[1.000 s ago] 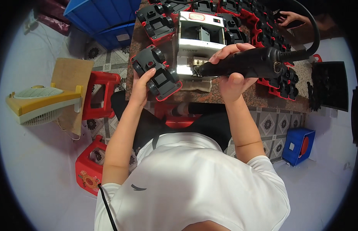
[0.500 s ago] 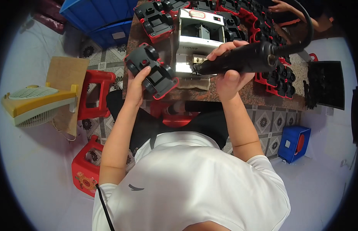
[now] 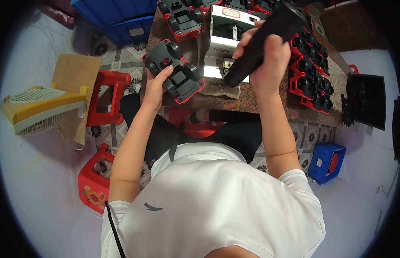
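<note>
My left hand grips a toy car with its black underside and wheels turned up and red body edges showing below. The thumb lies on the black base. In my right hand is a black electric screwdriver, slanting down and left, fingers wrapped round its body. Its lower end is over the front of a white screw feeder, near a small metal block. Whether the tip touches the feeder or carries a screw cannot be made out.
Several more upturned toy cars line the right and far sides of the stone-topped table. Blue crates stand beyond its left side. Red stools and a yellow-and-white fan are at left; a blue bin sits at right.
The screwdriver has tilted more upright, its lower end moving slightly right of the feeder's metal block. The view has shifted a little; another person's hand at the far right is out of sight.
</note>
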Action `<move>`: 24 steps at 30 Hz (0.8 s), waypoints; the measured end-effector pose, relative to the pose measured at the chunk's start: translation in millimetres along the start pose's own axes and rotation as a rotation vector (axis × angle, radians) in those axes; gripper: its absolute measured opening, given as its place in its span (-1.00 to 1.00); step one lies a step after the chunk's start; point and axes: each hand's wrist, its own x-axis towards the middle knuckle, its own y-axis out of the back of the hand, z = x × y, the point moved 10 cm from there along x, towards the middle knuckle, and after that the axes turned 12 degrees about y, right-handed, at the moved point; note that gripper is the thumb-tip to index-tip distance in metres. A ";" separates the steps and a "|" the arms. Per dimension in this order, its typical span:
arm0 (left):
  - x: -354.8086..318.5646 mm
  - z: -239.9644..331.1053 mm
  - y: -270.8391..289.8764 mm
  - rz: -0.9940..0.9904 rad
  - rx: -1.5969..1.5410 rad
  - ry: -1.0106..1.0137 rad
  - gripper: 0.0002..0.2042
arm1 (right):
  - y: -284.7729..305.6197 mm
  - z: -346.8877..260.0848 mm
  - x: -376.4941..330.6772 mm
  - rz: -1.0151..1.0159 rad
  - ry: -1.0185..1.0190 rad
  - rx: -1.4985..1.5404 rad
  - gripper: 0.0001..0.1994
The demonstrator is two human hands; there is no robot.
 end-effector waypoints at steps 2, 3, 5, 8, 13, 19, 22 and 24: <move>-2.4 6.2 -3.3 -0.005 0.002 -0.046 -0.41 | 0.7 -0.8 -7.2 0.074 -0.004 0.145 -0.35; -2.3 6.2 -3.6 -0.001 0.000 -0.045 -0.41 | -7.4 -10.5 -8.4 0.076 0.038 0.150 -0.30; -3.0 9.0 -4.9 -0.007 -0.008 -0.075 -0.43 | -19.5 -26.4 -9.1 0.104 0.262 0.280 -0.36; -3.7 10.6 -4.4 -0.005 -0.010 -0.089 -0.44 | -30.9 -23.5 -13.4 0.076 0.260 0.256 -0.32; -3.7 9.4 -2.9 0.014 -0.010 -0.105 -0.44 | -36.8 -21.7 -14.7 0.061 0.230 0.210 -0.30; -4.3 10.7 -2.5 0.015 -0.015 -0.113 -0.42 | -47.6 -25.7 -15.8 0.012 0.237 0.217 -0.31; -4.4 9.7 -1.1 0.030 -0.019 -0.104 -0.40 | -54.0 -26.6 -19.0 -0.036 0.182 0.120 -0.29; -4.6 8.0 0.1 0.048 -0.033 -0.086 -0.39 | -59.0 -23.8 -19.8 -0.077 0.128 0.026 -0.25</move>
